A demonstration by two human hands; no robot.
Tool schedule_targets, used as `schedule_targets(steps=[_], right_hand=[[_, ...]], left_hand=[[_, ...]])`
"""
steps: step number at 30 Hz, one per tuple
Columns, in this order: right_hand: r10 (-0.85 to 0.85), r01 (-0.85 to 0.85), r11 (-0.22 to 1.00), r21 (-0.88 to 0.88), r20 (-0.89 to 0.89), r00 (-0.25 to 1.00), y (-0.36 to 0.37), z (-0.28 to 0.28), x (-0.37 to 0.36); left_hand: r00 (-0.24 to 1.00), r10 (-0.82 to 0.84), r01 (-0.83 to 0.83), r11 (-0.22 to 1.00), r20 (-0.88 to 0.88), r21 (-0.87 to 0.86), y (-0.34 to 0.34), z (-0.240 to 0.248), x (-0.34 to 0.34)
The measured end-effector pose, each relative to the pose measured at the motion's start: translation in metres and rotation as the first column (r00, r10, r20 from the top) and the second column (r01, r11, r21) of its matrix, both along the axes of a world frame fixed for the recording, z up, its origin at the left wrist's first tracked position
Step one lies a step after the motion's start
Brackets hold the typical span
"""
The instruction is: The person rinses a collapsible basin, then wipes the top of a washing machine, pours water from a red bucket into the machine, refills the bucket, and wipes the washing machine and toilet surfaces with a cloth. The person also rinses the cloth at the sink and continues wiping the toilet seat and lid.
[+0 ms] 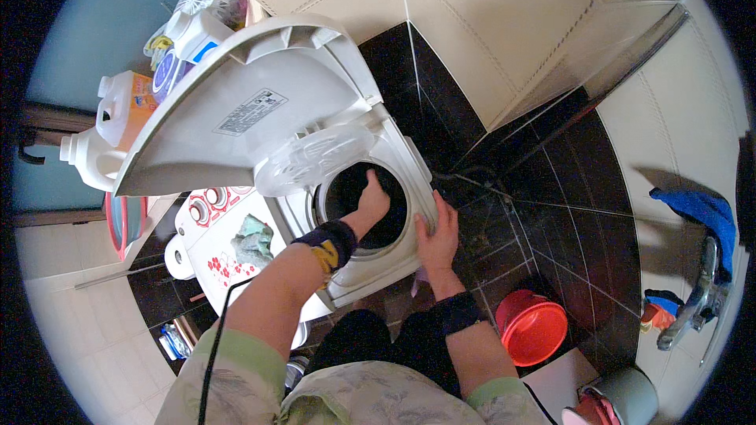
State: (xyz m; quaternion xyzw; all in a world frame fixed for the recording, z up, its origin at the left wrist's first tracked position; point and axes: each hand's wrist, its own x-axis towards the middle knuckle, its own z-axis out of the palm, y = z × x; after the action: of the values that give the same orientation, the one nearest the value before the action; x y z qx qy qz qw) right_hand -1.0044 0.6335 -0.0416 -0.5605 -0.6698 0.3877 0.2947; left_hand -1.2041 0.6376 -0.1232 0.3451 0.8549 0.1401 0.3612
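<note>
A white washing machine (370, 287) stands before me with its large lid (260, 102) raised. The clear inner cover (315, 164) is tipped up beside the round, dark spin tub (342, 193). My left hand (373, 201) reaches down into that tub. Its thumb shows, but the other fingers are lost in the dark, so whether it holds anything cannot be told. On the machine's right edge rests my right hand (439, 236), its fingers stretched out and the thumb apart. A crumpled grey-green cloth (253, 242) lies on the flower-printed white top to the left.
Plastic jugs (126, 110) and bottles crowd behind the lid at the left. A red bucket (531, 328) stands on the dark tiles at lower right, near a grey-green bin (630, 393). Along the right wall are a tap (697, 299) and a hanging blue cloth (701, 208).
</note>
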Motion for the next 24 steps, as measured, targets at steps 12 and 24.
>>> schedule_targets(steps=[12, 24], right_hand=[[0.014, -0.014, 1.0, -0.014, 0.013, 1.0, 0.001, 0.002, -0.001], [0.009, -0.009, 1.0, -0.021, 0.023, 1.0, 0.001, -0.005, 0.001]], left_hand=[[0.652, -0.729, 0.623, 0.672, -0.209, -0.4, 0.013, 0.058, -0.006], [0.502, -0.777, 0.786, 0.593, -0.381, -0.174, 0.053, -0.085, -0.033]])
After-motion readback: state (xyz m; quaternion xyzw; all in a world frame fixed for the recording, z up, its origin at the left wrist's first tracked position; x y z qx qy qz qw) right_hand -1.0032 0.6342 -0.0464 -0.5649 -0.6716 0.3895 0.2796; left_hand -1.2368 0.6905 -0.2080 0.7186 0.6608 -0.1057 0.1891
